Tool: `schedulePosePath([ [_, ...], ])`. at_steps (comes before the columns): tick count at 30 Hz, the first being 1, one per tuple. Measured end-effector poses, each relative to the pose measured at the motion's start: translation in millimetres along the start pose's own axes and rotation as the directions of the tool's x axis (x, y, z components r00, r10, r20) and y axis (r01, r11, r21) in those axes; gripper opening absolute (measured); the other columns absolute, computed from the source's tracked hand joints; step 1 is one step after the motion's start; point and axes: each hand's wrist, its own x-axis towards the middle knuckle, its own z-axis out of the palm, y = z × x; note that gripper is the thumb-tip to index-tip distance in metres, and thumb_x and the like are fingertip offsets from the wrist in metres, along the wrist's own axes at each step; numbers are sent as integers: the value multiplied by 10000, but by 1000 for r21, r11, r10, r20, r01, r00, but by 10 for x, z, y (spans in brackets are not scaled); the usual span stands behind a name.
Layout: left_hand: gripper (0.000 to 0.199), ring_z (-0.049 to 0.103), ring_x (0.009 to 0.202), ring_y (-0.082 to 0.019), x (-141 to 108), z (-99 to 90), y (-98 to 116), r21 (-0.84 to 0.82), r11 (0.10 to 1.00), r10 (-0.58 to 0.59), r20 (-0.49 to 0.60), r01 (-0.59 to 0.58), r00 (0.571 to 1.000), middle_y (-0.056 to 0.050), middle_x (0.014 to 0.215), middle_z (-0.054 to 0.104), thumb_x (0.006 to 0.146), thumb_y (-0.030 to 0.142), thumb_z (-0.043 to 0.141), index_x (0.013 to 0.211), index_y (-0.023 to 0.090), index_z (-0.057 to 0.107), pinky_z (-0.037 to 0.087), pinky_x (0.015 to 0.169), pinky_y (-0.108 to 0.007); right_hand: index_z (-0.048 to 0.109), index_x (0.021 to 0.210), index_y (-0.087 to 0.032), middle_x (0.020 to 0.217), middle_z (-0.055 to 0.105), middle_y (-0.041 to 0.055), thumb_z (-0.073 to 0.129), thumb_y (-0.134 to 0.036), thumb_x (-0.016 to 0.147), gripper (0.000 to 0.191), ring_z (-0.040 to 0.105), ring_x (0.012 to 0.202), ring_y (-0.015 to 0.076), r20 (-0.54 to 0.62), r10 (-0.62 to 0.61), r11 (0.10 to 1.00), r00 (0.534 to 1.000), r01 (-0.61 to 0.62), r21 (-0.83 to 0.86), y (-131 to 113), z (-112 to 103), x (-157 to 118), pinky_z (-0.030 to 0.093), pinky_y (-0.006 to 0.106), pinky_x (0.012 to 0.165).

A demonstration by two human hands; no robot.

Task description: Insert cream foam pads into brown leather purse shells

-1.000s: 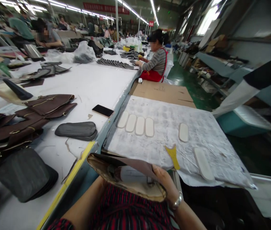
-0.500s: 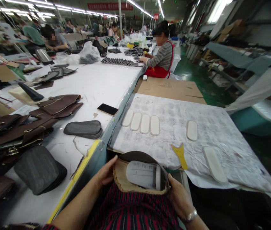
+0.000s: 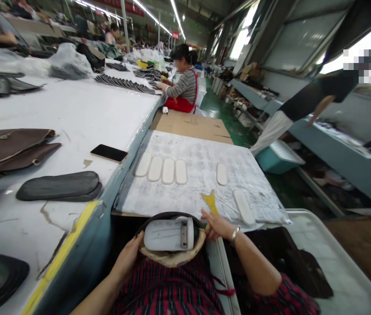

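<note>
My left hand (image 3: 128, 258) grips the left rim of a dark, round-mouthed bag piece (image 3: 172, 259) with a rough tan inside, held in front of my body. Inside its mouth sits a white rounded plate (image 3: 164, 235) with pen markings and a metal strip at its right end. At the right rim is my right hand (image 3: 217, 225), fingers stretched out and apart; whether they still touch the rim I cannot tell. Just beyond those fingertips a yellow fishtail-shaped scraper (image 3: 209, 202) lies on the paper-covered board (image 3: 201, 153).
Several pale oval pieces (image 3: 168, 170) lie on the board. On the white table to the left are a phone (image 3: 109, 153), dark oval pieces (image 3: 59, 186) and brown leather bags (image 3: 11, 148). A co-worker (image 3: 183, 83) sits beyond the cardboard (image 3: 192, 124). Another person stands right.
My view has swung to the right. My right hand has shifted from gripping the right rim to stretched fingers near the yellow scraper. The bag piece has tilted, and my left hand still holds it.
</note>
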Motion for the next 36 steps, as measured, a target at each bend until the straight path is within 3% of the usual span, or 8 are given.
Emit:
schedulePosePath([
  [4, 314, 638, 750, -195, 16, -1, -17, -76, 997, 9, 64, -4, 998, -43, 811, 671, 772, 408, 557, 1005, 199, 556, 502, 629, -298, 583, 816, -137, 402, 529, 10, 389, -736, 691, 642, 497, 332, 134, 248, 42, 959, 968, 31, -283, -340, 5, -132, 452, 266, 382],
  [9, 379, 631, 696, -195, 40, -54, 20, 99, 988, 106, 88, -115, 990, -64, 777, 667, 793, 466, 490, 999, 158, 568, 493, 606, -303, 570, 637, -124, 390, 463, -11, 641, -514, 628, 397, 490, 363, 144, 210, 53, 943, 976, 20, -332, -664, 253, -145, 478, 332, 406],
  [14, 358, 592, 891, -298, 46, -136, 194, 627, 686, 376, 128, -368, 918, -121, 862, 676, 749, 464, 505, 804, 136, 637, 412, 801, -354, 589, 905, -129, 510, 489, -26, 643, -342, 654, 334, 470, 407, 105, 75, -27, 968, 997, 45, -246, -519, 136, -204, 474, 295, 405],
  [20, 382, 563, 948, -342, 132, -126, 279, 718, 601, 339, 167, -350, 926, -162, 933, 660, 704, 425, 547, 917, 119, 631, 350, 864, -396, 507, 1066, -172, 440, 414, -75, 446, -399, 797, 358, 418, 350, 71, 161, 65, 997, 985, -57, -54, -256, 50, -257, 450, 230, 416],
  [25, 413, 552, 993, -304, 165, -111, 333, 734, 576, 307, 212, -359, 928, -137, 989, 650, 739, 447, 498, 957, 118, 617, 361, 885, -363, 509, 1036, -136, 498, 528, -21, 529, -421, 764, 394, 498, 365, 116, 174, -51, 927, 983, 112, -359, -411, 167, -121, 422, 224, 384],
  [28, 465, 606, 859, -285, 133, -98, 306, 674, 679, 236, 176, -292, 956, -120, 876, 664, 766, 493, 452, 974, 100, 588, 432, 797, -384, 500, 1051, -138, 595, 558, 0, 535, -427, 769, 405, 515, 397, 109, 223, -7, 922, 975, 93, -376, -339, 36, -51, 432, 215, 377],
  [32, 533, 636, 622, -227, 93, -103, 212, 386, 921, 5, 120, -51, 993, -57, 736, 656, 750, 548, 482, 1075, 125, 493, 510, 597, -366, 486, 1073, -156, 760, 558, 35, 487, -575, 758, 524, 499, 425, 83, 77, 5, 944, 997, 21, -330, -98, -267, -11, 428, 202, 346],
  [36, 453, 635, 573, -188, 140, -155, 158, 265, 964, -43, 162, -1, 986, -47, 707, 656, 755, 524, 518, 982, 133, 502, 518, 538, -298, 462, 1105, -190, 651, 486, -20, 430, -609, 775, 534, 496, 434, 76, 200, 71, 986, 977, -39, -162, 35, -279, -18, 461, 207, 389],
])
